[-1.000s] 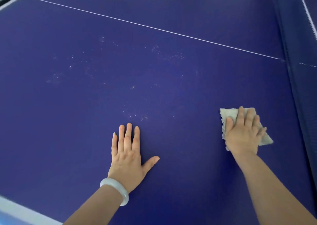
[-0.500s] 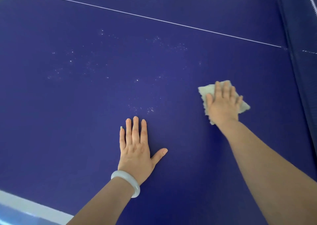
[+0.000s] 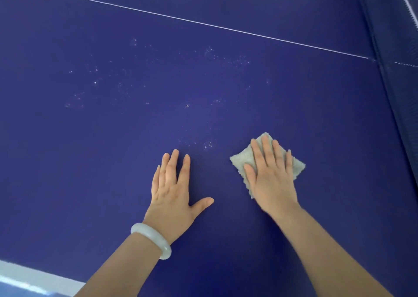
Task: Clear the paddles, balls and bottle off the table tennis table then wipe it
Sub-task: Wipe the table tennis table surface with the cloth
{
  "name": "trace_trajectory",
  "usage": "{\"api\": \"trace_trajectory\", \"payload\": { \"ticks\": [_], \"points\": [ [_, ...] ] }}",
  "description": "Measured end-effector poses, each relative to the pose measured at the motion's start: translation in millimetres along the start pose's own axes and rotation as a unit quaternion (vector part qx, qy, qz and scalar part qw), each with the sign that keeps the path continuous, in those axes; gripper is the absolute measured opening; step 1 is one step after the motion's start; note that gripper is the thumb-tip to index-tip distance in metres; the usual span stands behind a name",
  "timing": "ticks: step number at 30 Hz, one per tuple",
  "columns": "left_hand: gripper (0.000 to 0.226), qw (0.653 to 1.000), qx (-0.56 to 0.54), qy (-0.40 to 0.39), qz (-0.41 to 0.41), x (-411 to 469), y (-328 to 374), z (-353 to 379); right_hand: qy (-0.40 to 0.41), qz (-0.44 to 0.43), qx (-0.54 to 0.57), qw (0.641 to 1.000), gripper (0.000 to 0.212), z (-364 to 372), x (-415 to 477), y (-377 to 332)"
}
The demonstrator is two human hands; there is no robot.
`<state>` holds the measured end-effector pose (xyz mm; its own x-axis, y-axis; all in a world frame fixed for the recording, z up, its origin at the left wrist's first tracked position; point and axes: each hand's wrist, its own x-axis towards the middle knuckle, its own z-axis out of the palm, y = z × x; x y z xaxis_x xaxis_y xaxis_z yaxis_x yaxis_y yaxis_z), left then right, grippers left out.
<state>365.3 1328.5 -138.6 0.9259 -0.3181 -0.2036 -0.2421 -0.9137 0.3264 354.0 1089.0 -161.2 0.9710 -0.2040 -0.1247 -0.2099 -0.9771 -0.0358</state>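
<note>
The blue tabletop [image 3: 294, 93] fills the view. No paddles, balls or bottle show on the visible part, so the clearing step appears done there and wiping is in hand. The net [image 3: 384, 47] runs along the 3 o'clock side, and the white centre line [image 3: 203, 25] crosses at 12 o'clock.

A wide scatter of white specks [image 3: 208, 144] lies unwiped, spreading from 12 o'clock to 10 o'clock of both hands. Whether they are droplets or dust cannot be told.

The left hand [image 3: 174, 192] lies flat on the tabletop with its fingers straight and spread, gripping nothing and serving as a brace. The right hand [image 3: 271, 179] presses a small grey cloth [image 3: 239, 161] down, its fingers straight on top and not curled round it. The cloth sits at 3 o'clock of the nearest specks, just beside them.

Risks, as judged:
- The cloth is held by pressure alone and may slip out or bunch on a fast stroke.
- A small cloth may smear the specks or miss some.
- The left palm may leave fresh marks.
- The pale bangle [image 3: 151, 238] may scrape the tabletop if the wrist drops.
</note>
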Motion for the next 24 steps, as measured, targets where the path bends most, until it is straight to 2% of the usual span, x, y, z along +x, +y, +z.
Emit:
{"api": "trace_trajectory", "payload": {
  "ticks": [2,5,8,10,13,16,18,19,21,24],
  "points": [
    [0.113,1.0,0.022,-0.005,-0.016,0.3,-18.8,-9.5,-0.019,0.064,0.017,0.998,0.062,-5.6,16.5,28.0],
    [0.125,0.998,0.041,-0.019,-0.046,4.1,-47.7,-20.9,-0.02,0.183,0.04,0.982,0.064,-5.7,-10.3,54.8],
    [0.132,0.997,0.032,-0.026,-0.072,7.8,-69.9,-26.1,0.011,0.197,0.039,0.98,0.061,3.2,-67.7,33.7],
    [0.136,0.996,0.04,-0.038,-0.072,6.9,-79.5,-25.5,0.023,0.159,0.034,0.986,0.064,5.2,-92.1,-3.5],
    [0.136,0.996,0.043,-0.052,-0.055,5.6,-86.5,-22.0,0.017,0.028,0.033,0.999,0.064,8.4,-89.2,-63.2],
    [0.137,0.996,0.034,-0.06,-0.05,5.7,-87.1,-22.8,0.003,-0.108,0.024,0.994,0.062,6.8,-39.9,-94.1],
    [0.136,0.996,0.039,-0.062,-0.052,5.3,-86.5,-23.9,0.005,-0.139,0.004,0.99,0.062,1.9,8.1,-88.0],
    [0.136,0.996,0.042,-0.064,-0.054,5.3,-85.9,-24.3,-0.003,-0.116,-0.002,0.993,0.062,-0.8,30.8,-78.2],
    [0.134,0.995,0.045,-0.068,-0.059,5.8,-84.6,-24.8,-0.017,-0.008,0.003,1.0,0.063,-6.8,60.5,-49.7],
    [0.134,0.994,0.047,-0.077,-0.064,5.7,-83.4,-26.4,-0.013,0.11,0.035,0.993,0.063,-7.4,43.7,-24.4]
  ]
}}
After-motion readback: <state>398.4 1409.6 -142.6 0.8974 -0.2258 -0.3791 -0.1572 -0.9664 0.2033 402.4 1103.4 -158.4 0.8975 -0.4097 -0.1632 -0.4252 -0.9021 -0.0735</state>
